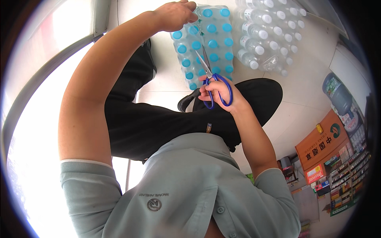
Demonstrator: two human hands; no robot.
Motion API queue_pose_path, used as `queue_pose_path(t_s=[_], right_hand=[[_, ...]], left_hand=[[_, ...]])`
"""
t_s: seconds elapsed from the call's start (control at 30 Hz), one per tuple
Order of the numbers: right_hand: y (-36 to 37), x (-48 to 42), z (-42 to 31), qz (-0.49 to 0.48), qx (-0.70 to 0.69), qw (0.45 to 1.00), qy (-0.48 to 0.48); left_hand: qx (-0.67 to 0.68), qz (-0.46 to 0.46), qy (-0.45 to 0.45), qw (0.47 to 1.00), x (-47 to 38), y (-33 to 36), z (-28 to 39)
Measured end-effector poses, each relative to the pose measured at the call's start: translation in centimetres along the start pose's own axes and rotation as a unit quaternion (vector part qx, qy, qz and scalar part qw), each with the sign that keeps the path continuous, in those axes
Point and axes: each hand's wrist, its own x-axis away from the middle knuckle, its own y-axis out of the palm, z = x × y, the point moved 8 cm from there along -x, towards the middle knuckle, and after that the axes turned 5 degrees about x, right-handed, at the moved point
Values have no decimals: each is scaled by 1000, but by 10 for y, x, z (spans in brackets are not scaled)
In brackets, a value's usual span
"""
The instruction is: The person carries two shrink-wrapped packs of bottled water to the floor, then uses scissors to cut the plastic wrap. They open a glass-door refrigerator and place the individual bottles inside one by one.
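Note:
A shrink-wrapped pack of bottles with blue caps [212, 44] lies before me on the floor. At its far left edge, my left hand [178, 15] has its fingers closed on the clear plastic wrap [200, 22], which looks loose and creased there. My right hand [218, 90] holds scissors [207, 69] with blue handles over the pack's near end. The blades are slightly parted and point away from me, above the caps. My left fingertips are partly hidden.
Another wrapped pack of white-capped bottles [268, 35] lies to the right. My black-trousered knees [262, 95] are bent close to the packs. Farther right are a large blue water jug [337, 92], an orange counter panel [323, 142] bearing writing, and stocked shelves [346, 178]. A door frame [101, 17] is at left.

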Motion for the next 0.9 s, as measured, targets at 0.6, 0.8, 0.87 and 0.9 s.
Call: queue_pose_path(t_s=[0.6,0.8,0.87,0.9], right_hand=[[-39,14,-110,231,767,575,-169],[-40,1,-120,197,787,560,-166],[-43,1,-119,195,790,557,-165],[-43,1,-120,193,791,556,-169]], left_hand=[[-30,-1,-16,999,-8,32,49],[-3,-50,-35,998,-14,31,45],[2,-76,-32,997,-15,34,43],[6,-100,-30,995,-16,38,42]])
